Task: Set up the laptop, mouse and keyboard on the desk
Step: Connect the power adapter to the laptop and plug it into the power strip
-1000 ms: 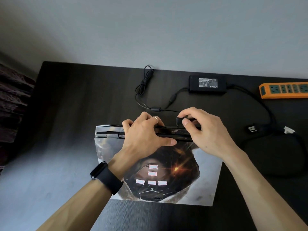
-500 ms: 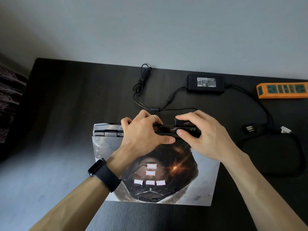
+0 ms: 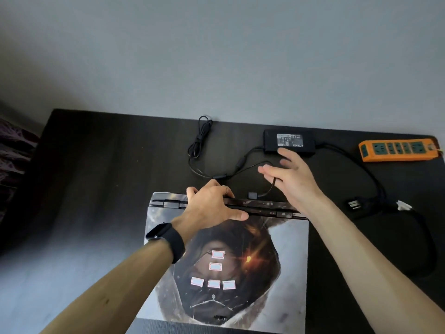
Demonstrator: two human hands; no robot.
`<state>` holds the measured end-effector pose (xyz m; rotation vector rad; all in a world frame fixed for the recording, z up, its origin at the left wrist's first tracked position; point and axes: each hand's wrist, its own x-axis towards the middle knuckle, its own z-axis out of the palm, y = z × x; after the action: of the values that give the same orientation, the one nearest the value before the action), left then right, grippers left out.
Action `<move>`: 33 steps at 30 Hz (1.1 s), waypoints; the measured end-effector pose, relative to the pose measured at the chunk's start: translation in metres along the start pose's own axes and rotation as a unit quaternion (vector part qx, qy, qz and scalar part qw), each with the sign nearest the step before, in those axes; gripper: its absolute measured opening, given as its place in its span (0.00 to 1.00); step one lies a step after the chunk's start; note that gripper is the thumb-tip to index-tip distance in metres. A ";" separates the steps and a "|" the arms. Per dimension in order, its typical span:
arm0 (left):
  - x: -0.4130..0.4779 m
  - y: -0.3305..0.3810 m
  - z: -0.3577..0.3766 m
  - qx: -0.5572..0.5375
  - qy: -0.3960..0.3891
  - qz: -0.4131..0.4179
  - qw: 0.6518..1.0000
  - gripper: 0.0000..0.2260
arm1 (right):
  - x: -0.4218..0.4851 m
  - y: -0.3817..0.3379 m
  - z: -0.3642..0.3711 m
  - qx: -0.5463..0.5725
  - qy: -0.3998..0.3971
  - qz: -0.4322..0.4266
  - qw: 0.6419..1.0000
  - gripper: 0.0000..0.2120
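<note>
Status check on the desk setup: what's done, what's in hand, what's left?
Done: the laptop lies on the desk, and its charger connector looks seated at the rear edge. In hand: left hand grips that edge; right hand hovers open over the cable. Left: wall plug lies loose, away from the power strip; lid closed; no mouse or keyboard in view.
</note>
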<state>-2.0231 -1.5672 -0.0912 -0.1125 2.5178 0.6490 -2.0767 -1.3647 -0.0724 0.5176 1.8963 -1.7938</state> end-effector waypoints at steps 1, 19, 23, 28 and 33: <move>0.008 -0.001 0.001 0.013 -0.011 -0.004 1.000 0.27 | 0.008 0.001 0.003 0.025 0.013 0.021 0.999 0.36; 0.032 -0.008 0.033 0.003 0.097 0.076 0.992 0.18 | 0.025 0.104 -0.003 -0.403 0.177 -0.178 0.880 0.10; 0.016 -0.010 0.064 0.079 0.124 0.095 0.985 0.24 | 0.025 0.106 0.001 -0.438 0.235 -0.154 0.854 0.08; 0.010 -0.022 0.084 0.146 0.152 0.102 0.972 0.25 | 0.009 0.116 0.009 -0.471 0.246 -0.143 0.835 0.13; 0.015 -0.022 0.083 0.146 0.156 0.099 0.972 0.25 | -0.004 0.131 0.014 -0.492 0.266 -0.171 0.811 0.12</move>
<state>-1.9916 -1.5470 -0.1700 0.1574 2.9243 0.3488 -1.9973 -1.3688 -0.1778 0.2915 3.0957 -0.5702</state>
